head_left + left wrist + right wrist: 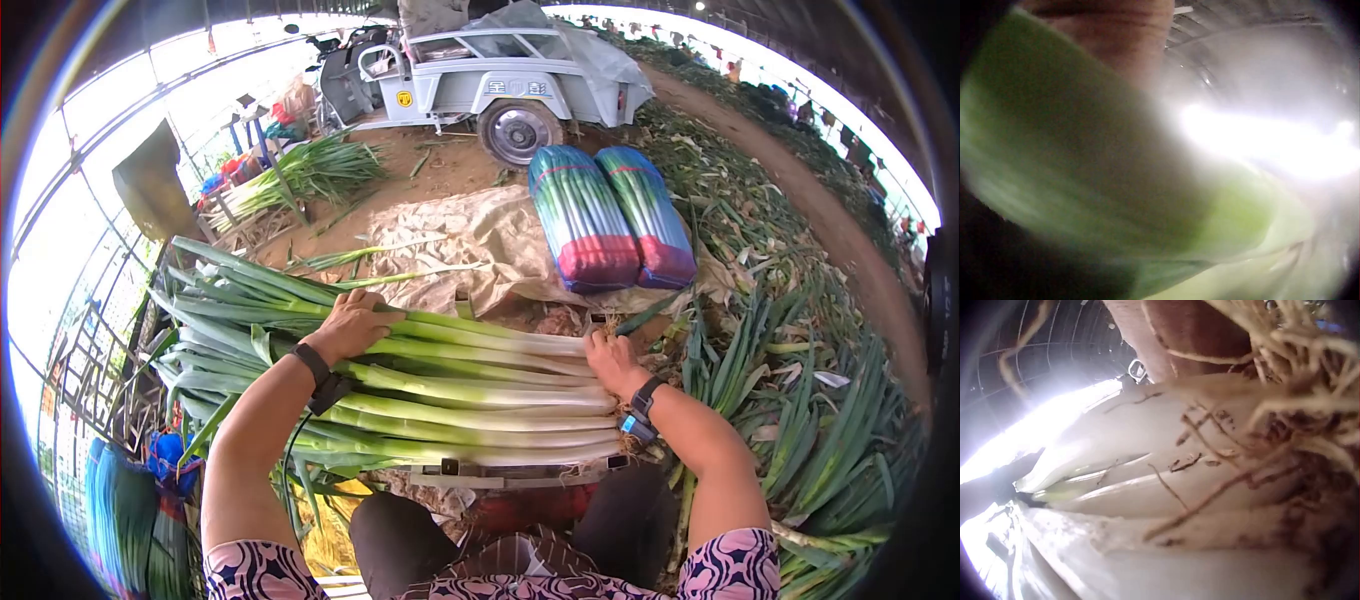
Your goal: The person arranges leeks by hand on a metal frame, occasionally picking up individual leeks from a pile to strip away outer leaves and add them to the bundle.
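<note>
A row of long leeks lies across in front of the person, green leaves to the left and white root ends to the right. Over the far edge of the row, the left hand grips a leek where its green part begins. The left wrist view shows that green stalk very close, with skin above it. At the white end of the same far edge, the right hand holds the leek near its roots. White stalks and soil-specked, stringy roots fill the right wrist view. Both hands' fingertips are partly hidden.
Metal frame ends show under the row. Beyond it, two wrapped leek bundles lie on a crumpled sheet, before a three-wheeled cart. Loose leeks cover the right-hand ground. A blue-wrapped bundle stands at lower left.
</note>
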